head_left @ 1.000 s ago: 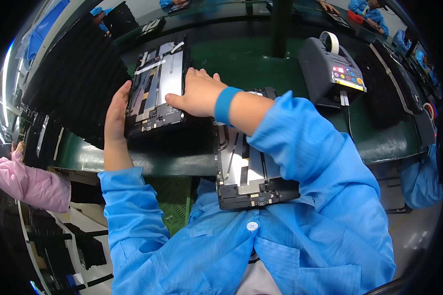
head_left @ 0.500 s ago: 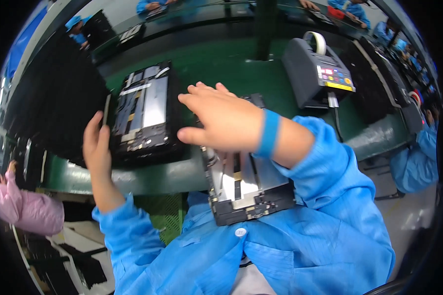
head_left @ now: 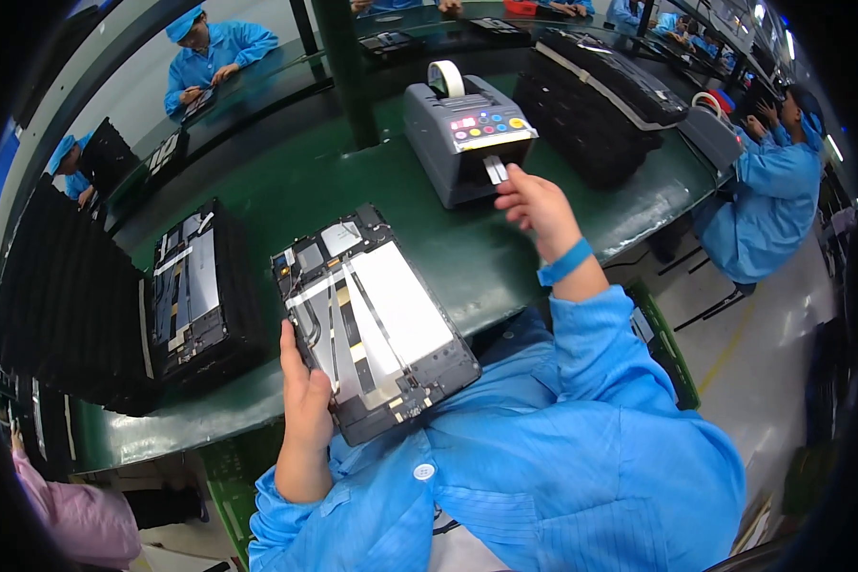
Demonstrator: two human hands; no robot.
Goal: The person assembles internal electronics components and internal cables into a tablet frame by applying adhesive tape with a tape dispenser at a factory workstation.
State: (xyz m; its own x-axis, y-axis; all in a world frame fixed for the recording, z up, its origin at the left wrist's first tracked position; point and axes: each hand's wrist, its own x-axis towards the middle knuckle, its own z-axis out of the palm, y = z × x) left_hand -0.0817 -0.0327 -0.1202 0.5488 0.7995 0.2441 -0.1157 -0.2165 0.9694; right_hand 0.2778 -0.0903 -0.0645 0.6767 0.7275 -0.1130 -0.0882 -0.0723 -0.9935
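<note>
An opened tablet leans over the table's near edge, its silver inner plates, ribbon cables and black frame facing up. My left hand grips its lower left edge; the fingers under it are hidden. At the grey tape dispenser, my right hand pinches the end of a short pale tape strip at the outlet. A blue band circles my right wrist. The dispenser carries a white tape roll on top and has lit, coloured buttons.
Another opened tablet lies on black trays at the left, beside a tall black stack. More black trays stand right of the dispenser on the green table. A green post rises behind. Co-workers in blue sit around; a pink sleeve shows lower left.
My right hand has gone from above the tablet to the dispenser's tape. My left hand has left the stacked tablet's side and now holds the near tablet. The view has swung right.
</note>
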